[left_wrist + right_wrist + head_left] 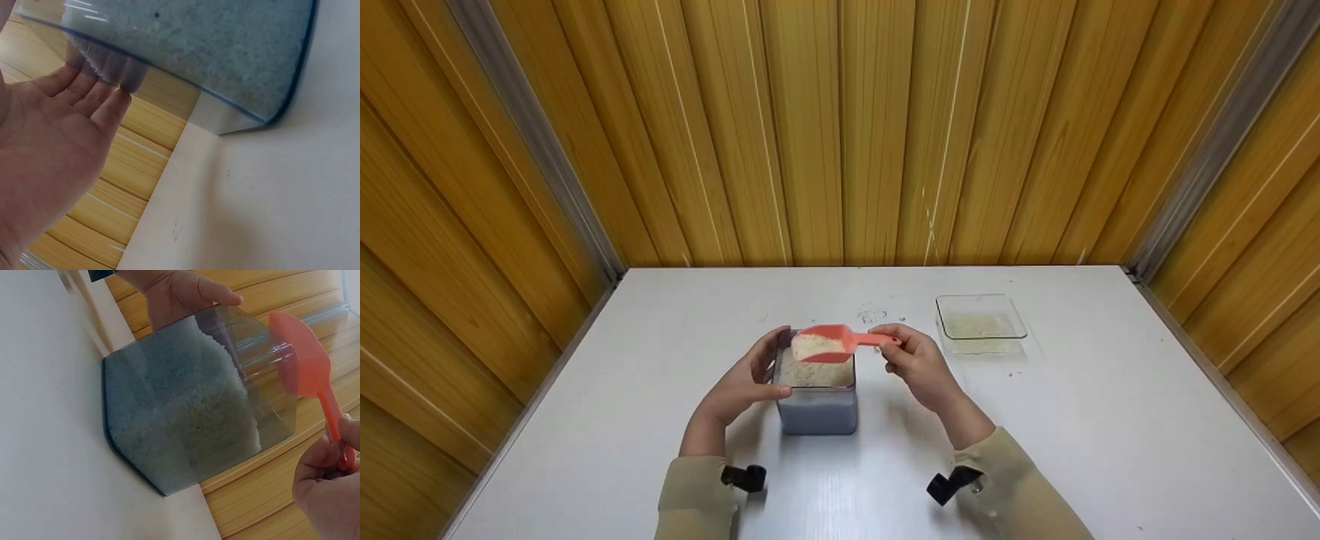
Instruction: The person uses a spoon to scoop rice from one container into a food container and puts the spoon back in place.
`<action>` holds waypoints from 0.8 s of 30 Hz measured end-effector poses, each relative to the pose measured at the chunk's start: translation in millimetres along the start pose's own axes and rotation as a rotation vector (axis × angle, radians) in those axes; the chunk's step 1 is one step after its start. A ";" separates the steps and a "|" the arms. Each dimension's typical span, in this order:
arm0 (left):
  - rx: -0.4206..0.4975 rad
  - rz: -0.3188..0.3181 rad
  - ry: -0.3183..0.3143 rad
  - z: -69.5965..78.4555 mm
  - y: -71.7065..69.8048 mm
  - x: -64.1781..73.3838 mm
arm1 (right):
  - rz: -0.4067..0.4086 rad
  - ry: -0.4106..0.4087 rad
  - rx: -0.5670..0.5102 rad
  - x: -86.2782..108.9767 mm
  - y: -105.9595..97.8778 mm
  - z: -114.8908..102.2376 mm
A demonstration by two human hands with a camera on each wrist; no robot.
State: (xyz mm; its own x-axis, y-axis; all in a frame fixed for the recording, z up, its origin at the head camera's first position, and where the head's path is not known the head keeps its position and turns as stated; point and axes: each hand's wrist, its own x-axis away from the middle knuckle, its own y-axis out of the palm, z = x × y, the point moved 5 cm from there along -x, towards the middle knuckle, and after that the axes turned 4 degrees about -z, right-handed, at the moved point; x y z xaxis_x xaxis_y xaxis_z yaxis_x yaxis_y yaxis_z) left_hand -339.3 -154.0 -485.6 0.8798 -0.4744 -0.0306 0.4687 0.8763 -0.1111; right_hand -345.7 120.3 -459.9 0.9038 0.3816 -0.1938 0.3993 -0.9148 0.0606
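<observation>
A clear, blue-tinted container (pixel 817 412) stands upright on the table, partly filled with pale rice-like grains (pixel 197 45). My left hand (pixel 748 375) holds it from the left, thumb on the near rim and fingers along the far side, seen through the wall in the left wrist view. Over its mouth is a red scoop (pixel 847 342) carrying a load of the grains. My right hand (pixel 919 364) pinches the scoop's handle between thumb and fingers. The right wrist view shows the scoop blade (pixel 312 360) beside the container's open top.
A shallow clear glass dish (pixel 981 319) sits further back on the right, a thin pale layer showing on its bottom. All this rests on a white table (pixel 585 420). Yellow wood-look panels (pixel 877 135) rise behind the table and at both sides.
</observation>
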 end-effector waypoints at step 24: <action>-0.023 0.004 0.000 -3.2 -1.2 1.1 | 0.248 -0.081 0.050 25.1 -94.7 -58.0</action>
State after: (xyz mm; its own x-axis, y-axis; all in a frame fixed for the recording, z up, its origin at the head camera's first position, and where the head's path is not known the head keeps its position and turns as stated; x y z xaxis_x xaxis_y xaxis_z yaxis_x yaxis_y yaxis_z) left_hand -339.2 -155.9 -488.6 0.8818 -0.4706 -0.0313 0.4629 0.8763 -0.1335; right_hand -351.9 224.2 -413.7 0.9571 0.1349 -0.2564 0.1571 -0.9852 0.0681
